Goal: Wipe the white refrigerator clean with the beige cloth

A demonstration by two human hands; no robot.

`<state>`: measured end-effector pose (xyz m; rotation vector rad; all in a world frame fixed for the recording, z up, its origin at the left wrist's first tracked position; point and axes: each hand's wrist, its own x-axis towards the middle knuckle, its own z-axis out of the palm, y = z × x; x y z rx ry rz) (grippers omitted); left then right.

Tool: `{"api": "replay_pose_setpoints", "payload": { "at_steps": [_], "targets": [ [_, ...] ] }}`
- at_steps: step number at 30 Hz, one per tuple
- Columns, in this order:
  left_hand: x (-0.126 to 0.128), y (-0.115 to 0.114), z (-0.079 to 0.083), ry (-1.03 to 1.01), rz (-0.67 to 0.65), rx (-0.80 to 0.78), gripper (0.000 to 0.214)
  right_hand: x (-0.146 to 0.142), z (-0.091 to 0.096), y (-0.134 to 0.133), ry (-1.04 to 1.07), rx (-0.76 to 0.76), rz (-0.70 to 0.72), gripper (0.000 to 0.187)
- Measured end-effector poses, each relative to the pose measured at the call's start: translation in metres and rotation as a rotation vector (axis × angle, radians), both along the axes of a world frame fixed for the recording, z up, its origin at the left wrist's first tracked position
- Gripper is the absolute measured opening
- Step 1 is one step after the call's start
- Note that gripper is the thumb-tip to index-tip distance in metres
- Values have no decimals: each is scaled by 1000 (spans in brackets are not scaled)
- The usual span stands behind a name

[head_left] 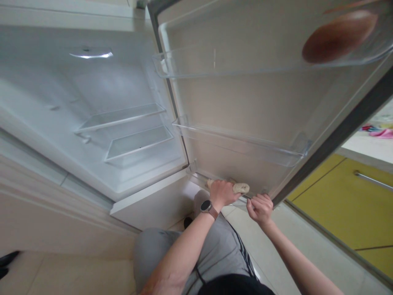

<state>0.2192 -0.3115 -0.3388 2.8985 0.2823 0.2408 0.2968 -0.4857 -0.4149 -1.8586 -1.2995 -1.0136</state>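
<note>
An open fridge door (245,102) hangs in front of me, its inner side lined with clear plastic shelves. My left hand (222,192), with a watch on its wrist, is closed on a beige cloth (241,188) pressed against the lowest door shelf. My right hand (260,208) grips the bottom edge of the door just to the right, fingers curled around it. The two hands are about a hand's width apart.
The fridge interior (101,123) at left holds two glass shelves and looks bare. A brown oval object (337,37) lies in the top door shelf. Yellow cabinet fronts (346,205) stand at right. My grey-trousered legs are below, over a pale tiled floor.
</note>
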Motion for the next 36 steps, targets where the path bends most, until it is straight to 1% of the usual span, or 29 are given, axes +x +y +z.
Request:
{"api": "replay_pose_setpoints", "payload": {
  "at_steps": [9, 17, 24, 27, 36],
  "targets": [
    [-1, 0, 1, -4, 5, 9, 51, -1, 2, 0, 2, 0, 2, 42],
    [-3, -2, 7, 44, 22, 11, 48, 0, 0, -1, 11, -4, 0, 43],
    [-1, 0, 3, 11, -7, 4, 47, -1, 2, 0, 8, 3, 3, 42],
    [-1, 1, 1, 7, 2, 4, 48, -1, 1, 0, 9, 0, 1, 42],
    [-1, 0, 2, -2, 8, 1, 52, 0, -1, -1, 13, -7, 1, 43]
  ]
}}
